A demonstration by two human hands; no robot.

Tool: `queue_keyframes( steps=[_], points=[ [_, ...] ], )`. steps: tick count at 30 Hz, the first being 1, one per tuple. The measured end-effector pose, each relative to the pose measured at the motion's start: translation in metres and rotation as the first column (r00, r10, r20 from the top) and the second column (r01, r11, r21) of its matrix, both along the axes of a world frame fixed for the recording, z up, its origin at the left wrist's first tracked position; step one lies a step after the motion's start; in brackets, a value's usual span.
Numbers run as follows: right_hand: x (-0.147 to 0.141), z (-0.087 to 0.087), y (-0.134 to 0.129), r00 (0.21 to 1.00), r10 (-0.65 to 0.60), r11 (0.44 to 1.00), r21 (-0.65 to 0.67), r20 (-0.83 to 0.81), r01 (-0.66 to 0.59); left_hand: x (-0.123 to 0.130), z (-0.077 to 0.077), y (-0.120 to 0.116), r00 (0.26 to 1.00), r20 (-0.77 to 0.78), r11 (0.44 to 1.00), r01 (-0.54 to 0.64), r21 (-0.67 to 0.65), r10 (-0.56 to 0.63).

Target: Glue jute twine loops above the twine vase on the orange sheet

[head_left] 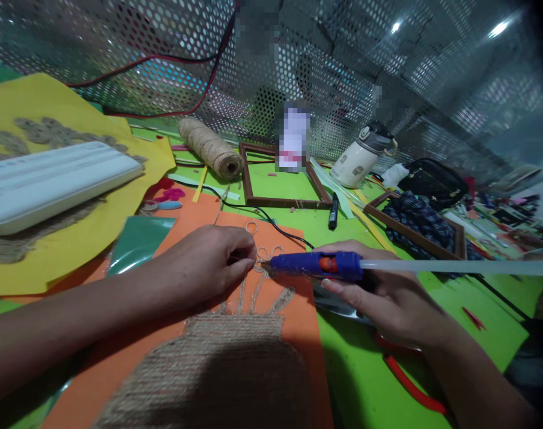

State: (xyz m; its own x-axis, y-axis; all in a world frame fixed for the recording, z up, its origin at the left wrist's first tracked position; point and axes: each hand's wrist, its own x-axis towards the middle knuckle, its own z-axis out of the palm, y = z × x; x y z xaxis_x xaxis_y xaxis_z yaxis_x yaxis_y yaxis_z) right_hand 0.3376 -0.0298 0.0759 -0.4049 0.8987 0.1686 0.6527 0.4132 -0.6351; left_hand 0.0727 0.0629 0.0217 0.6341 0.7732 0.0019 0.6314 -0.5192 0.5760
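My right hand [391, 292] is wrapped round a blue glue gun [316, 265] with a long whitish glue stick [454, 267] out of its back. The gun's nozzle touches or nearly touches a twine flower outline [266, 257] on an orange sheet [304, 333]. At the flower's left edge, thumb and forefinger of my left hand [220, 259] pinch the jute twine [221, 205], whose strand runs up behind that hand toward the roll [213, 148]. Below, twine stems [254, 292] rise from a vase shape [226, 369] covered in rows of twine.
Red-handled scissors [414, 387] lie under my right wrist. A brown frame [247, 179], black marker [333, 211] and white bottle [360, 155] stand or lie beyond. At left, a white box-like device [61, 182] rests on yellow sheets [150, 173]. A black cord [271, 217] crosses the green table [360, 357].
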Motion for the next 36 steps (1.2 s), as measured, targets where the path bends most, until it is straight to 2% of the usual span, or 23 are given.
queue_keyframes(
  steps=[9,15,18,21,26,36],
  points=[
    [-0.001,0.000,0.001,0.997,0.048,0.998,-0.031,0.054,-0.046,0.000,-0.002,0.000,0.999,0.045,0.999,0.025,0.022,-0.026],
    [-0.003,0.002,0.000,0.992,0.097,0.995,-0.009,0.078,-0.097,0.002,-0.010,-0.001,0.995,0.096,0.995,0.006,0.101,-0.016],
    [-0.002,0.003,-0.002,0.987,0.128,0.991,-0.038,0.097,-0.124,0.003,-0.012,-0.003,0.990,0.131,0.988,0.024,0.155,-0.045],
    [-0.001,0.004,-0.004,0.989,0.122,0.992,-0.006,0.082,-0.122,0.003,-0.014,-0.003,0.989,0.130,0.983,0.044,0.179,-0.068],
    [-0.001,0.002,-0.004,0.993,0.101,0.993,0.059,0.054,-0.104,0.002,-0.017,0.001,0.990,0.129,0.988,0.038,0.150,-0.058],
    [0.000,0.001,-0.002,0.992,0.105,0.994,0.034,0.071,-0.108,0.000,-0.017,0.003,0.988,0.145,0.994,0.039,0.103,-0.054]
  ],
)
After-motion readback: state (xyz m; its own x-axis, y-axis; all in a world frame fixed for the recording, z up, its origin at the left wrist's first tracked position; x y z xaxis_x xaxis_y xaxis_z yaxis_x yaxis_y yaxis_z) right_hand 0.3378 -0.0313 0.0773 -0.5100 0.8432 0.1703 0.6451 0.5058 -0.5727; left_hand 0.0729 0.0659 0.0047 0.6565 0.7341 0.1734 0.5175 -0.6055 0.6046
